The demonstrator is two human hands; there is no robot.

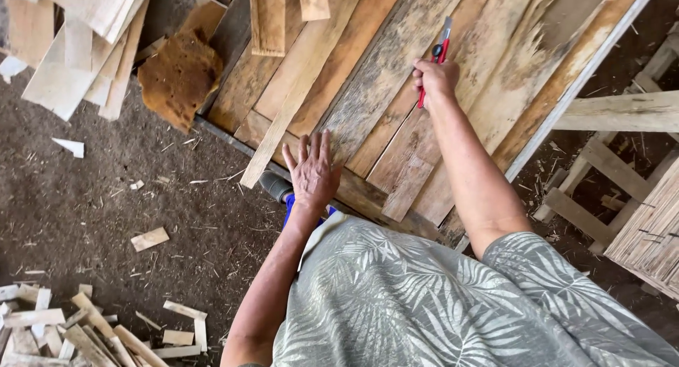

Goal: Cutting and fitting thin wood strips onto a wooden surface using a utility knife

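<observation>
Red-handled cutter (437,62) gripped upright in right hand (434,78), upper centre, fingers clamped round it. Left hand (312,170) flat, fingers spread, steadying planks (382,77) on worktop (566,98).

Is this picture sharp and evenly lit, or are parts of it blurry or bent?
Head view: soft, even daylight, no glare and only faint shadows; the left hand on the planks and the right hand gripping the red tool look sharp; the scraps at the lower left are slightly softer; the plank edges lean with the wide lens.
</observation>
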